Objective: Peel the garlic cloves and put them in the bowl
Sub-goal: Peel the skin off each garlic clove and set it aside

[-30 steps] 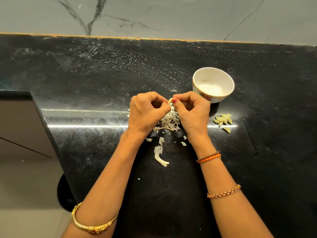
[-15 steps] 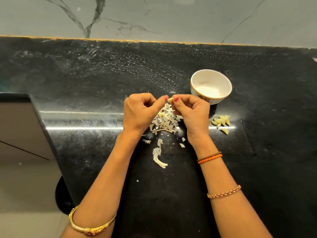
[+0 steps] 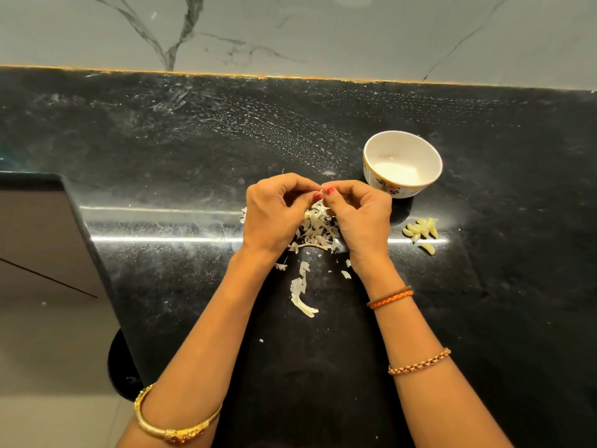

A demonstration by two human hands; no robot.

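While both thumbs meet, the left hand [image 3: 274, 215] and right hand [image 3: 358, 218] pinch a mostly hidden garlic clove [image 3: 321, 193] between them; the bowl [image 3: 402, 163] sits beyond, nearer the right hand.

The counter [image 3: 161, 140] in front of me is black polished stone, flecked and smeared with pale streaks. Two bright horizontal light reflections [image 3: 155, 224] cross its surface. Along its far edge runs a thin gold-coloured strip [image 3: 226, 73]. Above that strip rises the wall [image 3: 355, 33], grey marble-look slab with dark veins. At my left the counter ends in a slanted edge; beyond it lies a brown panel [image 3: 35, 240] crossed by one dark diagonal line, and lower down a pale floor [image 3: 48, 409]. A dark rounded shape [image 3: 121, 367] protrudes below the counter edge
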